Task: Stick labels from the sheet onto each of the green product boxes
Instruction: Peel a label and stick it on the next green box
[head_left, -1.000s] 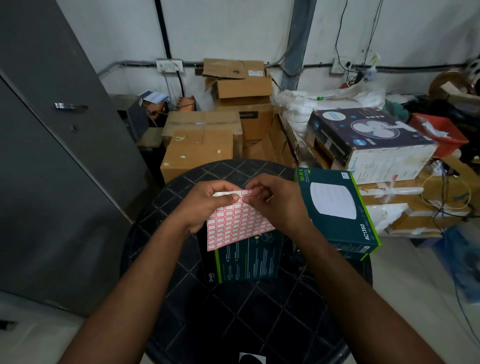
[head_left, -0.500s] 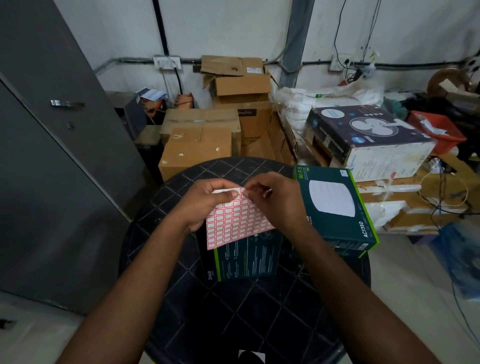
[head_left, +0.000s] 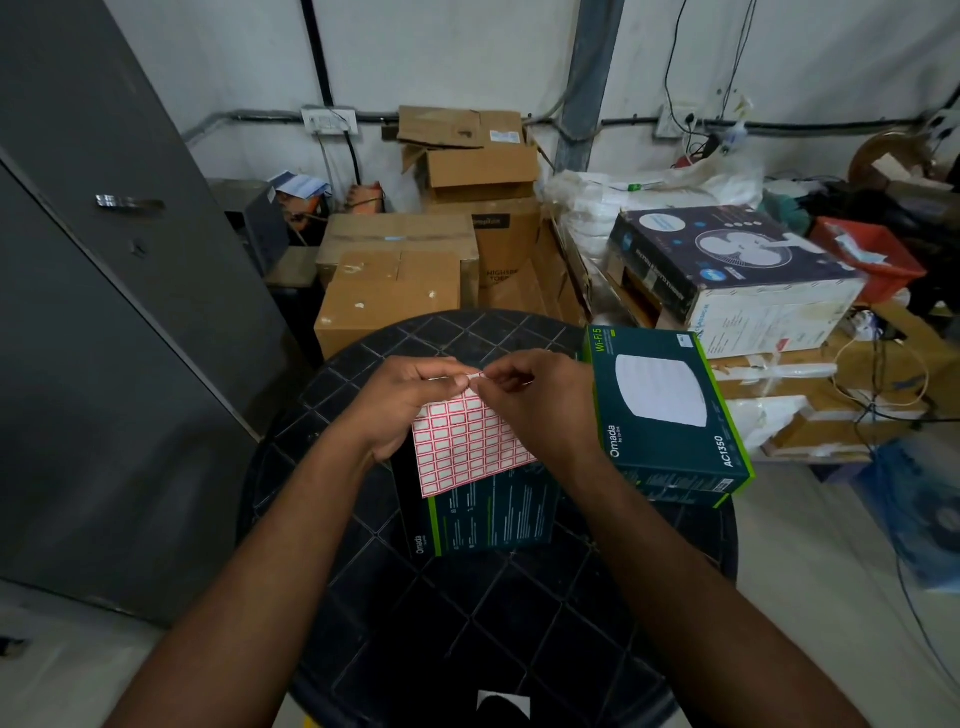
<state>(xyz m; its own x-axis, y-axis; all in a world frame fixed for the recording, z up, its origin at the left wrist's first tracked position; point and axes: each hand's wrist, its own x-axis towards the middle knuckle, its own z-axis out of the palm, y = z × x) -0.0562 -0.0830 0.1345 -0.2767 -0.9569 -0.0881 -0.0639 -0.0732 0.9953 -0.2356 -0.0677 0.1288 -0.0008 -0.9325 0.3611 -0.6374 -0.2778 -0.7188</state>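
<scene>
Over green box (head_left: 488, 514), hands pinching label sheet (head_left: 470, 447)

White wall (head_left: 467, 57), grey metal cabinet (head_left: 104, 312), stacked cardboard boxes (head_left: 415, 260), pale floor (head_left: 810, 545).

Round black table (head_left: 467, 649); cardboard cartons (head_left: 395, 291) behind; fan box (head_left: 727, 270) right; grey cabinet (head_left: 104, 312) left.

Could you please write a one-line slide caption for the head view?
Both hands peel a label from the sheet above a green box.
</scene>
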